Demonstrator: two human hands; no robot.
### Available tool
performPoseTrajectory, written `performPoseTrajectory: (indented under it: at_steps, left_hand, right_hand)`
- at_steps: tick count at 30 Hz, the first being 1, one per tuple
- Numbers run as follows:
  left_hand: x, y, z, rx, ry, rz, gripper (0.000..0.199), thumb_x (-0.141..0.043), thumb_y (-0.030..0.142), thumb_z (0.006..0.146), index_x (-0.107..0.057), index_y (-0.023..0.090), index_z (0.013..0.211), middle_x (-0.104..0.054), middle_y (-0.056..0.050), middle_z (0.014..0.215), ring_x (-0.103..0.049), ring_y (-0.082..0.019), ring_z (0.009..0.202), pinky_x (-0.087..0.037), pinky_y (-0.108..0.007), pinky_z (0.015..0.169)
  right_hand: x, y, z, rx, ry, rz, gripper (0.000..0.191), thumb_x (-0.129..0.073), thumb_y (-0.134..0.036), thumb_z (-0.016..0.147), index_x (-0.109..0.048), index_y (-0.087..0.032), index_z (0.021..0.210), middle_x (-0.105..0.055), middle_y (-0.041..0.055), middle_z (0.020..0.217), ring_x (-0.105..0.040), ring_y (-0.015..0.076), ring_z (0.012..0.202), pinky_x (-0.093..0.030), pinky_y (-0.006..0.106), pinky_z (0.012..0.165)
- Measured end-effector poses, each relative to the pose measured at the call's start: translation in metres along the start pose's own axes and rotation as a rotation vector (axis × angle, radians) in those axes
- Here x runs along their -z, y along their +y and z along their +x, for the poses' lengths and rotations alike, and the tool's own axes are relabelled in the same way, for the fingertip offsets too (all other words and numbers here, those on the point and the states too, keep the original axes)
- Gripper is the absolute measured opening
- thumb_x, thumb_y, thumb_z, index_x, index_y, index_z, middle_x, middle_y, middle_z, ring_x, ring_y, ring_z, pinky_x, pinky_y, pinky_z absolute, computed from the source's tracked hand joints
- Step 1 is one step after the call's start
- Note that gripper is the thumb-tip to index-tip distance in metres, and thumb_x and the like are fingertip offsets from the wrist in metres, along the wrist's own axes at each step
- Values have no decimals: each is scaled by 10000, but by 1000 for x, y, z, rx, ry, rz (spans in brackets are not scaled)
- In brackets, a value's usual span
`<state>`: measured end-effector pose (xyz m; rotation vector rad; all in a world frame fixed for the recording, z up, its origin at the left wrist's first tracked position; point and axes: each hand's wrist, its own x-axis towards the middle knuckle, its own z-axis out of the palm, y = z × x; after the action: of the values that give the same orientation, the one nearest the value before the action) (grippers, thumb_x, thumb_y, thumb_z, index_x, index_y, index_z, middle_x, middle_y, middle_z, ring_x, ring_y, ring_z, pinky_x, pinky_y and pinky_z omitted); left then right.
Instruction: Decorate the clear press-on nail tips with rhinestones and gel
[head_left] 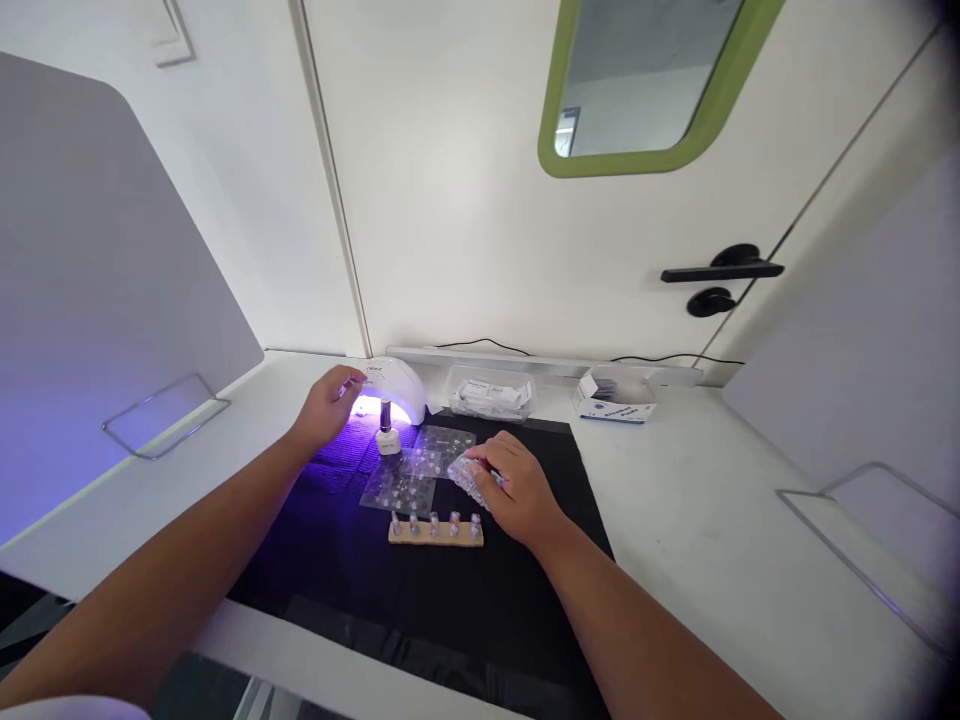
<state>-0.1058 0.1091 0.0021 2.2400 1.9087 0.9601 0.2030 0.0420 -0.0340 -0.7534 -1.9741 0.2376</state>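
Note:
My left hand (330,405) is at the left side of a white lamp (396,382) that glows purple underneath, its fingers bent by the lamp's edge; whether they hold anything is too small to tell. My right hand (519,487) grips a small clear case (466,476) with pale pieces in it. Between the hands stands a white bottle (388,441) with a dark cap. Clear sheets with small decorations (397,492) lie beside it. Nearer to me, a wooden strip (435,536) carries several small nail tips upright.
A black mat (420,610) covers the middle of the white table (690,530). At the back are a clear tray of packets (492,396) and an open white-and-blue box (616,405). Metal loops (169,418) flank the table. Behind is a door with a black handle (720,272).

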Motion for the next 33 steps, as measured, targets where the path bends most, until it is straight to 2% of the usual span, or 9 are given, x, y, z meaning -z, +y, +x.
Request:
performPoseTrajectory:
  at_steps: [5,8,12,15,20,23,26,29,33]
  left_hand:
    - [-11,9,-39,25,-306,-106,383,-631,397,917,-606,200,1245,-680,-65,1158,-667,-219,1019,-575,-375,841]
    - [-22,16,-46,52,-387,-75,428,-665,408,894,-601,183,1252,-661,-82,1196,-652,-234,1053,-559,-419,895]
    - [-36,19,-44,109,-367,24,347,-599,372,949,-600,148,1213,-621,-99,1226,-626,-234,1077,-543,-456,922]
    - [-37,22,-44,94,-340,56,340,-599,370,949,-601,150,1207,-622,-95,1221,-628,-227,1067,-547,-444,913]
    - [-9,48,-54,-38,-283,-9,268,-541,410,957,-660,170,938,-681,-58,989,-632,-212,941,-529,-378,837]
    - [9,76,-61,-138,-318,-70,282,-521,432,944,-639,183,885,-654,-2,779,-604,-169,706,-484,-305,647]
    - [14,100,-66,-236,-330,-85,239,-544,404,920,-626,186,865,-630,-4,753,-569,-168,676,-428,-305,615]
    - [7,111,-71,-343,-334,-97,178,-564,360,902,-627,197,937,-644,-30,804,-578,-206,780,-425,-330,669]
    - [-2,109,-82,-461,-349,-121,126,-586,317,879,-588,196,846,-627,-30,753,-545,-209,766,-406,-345,688]
  right_hand:
    - [1,2,-1,-40,14,7,151,-535,-158,873,-682,-187,897,-620,31,699,-575,187,720,-485,333,648]
    - [1,5,-2,-65,32,4,150,-537,-155,878,-681,-182,909,-617,29,705,-581,187,725,-486,332,649]
    - [0,7,-2,-69,27,21,149,-534,-154,877,-677,-191,899,-617,27,706,-578,191,729,-488,345,667]
    - [1,3,-1,-63,10,44,153,-531,-154,875,-676,-197,900,-609,26,700,-572,192,725,-486,351,669]
    - [4,-6,0,-73,-10,95,178,-545,-214,894,-670,-194,1018,-597,24,724,-569,186,733,-494,359,705]
    - [5,-9,-2,-115,-25,154,370,-554,-332,917,-569,-208,1265,-619,28,836,-584,181,782,-510,365,758]
    - [6,-11,-3,-199,-51,285,547,-579,-473,894,-493,-208,1365,-614,42,920,-589,192,857,-498,382,820]
    - [9,-14,-2,-260,-63,417,558,-608,-528,866,-536,-205,1315,-585,19,849,-578,174,789,-484,348,758]
    - [11,-23,-1,-209,-86,452,356,-650,-438,860,-629,-222,1142,-541,-23,730,-525,132,650,-453,301,646]
